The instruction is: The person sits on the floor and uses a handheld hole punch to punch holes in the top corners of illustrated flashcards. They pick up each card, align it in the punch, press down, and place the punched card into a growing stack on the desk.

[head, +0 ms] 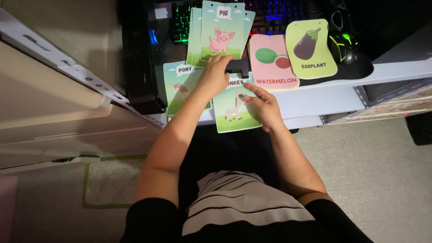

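The left hand (213,76) has its fingers closed on the lower edge of a fanned stack of pig cards (219,31), held just above the donkey card (234,108). The right hand (265,108) rests open, fingertips on the donkey card, which overhangs the desk (324,94) edge. Beside it lie the horse card (180,87), left, and the watermelon card (272,63), right.

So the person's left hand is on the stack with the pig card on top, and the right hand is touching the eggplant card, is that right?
Not quite. The left hand is indeed on the stack topped by the pig card, but the right hand rests on the donkey card, near the desk's front edge. The eggplant card lies untouched farther back, beside the watermelon card. The head view shows this.
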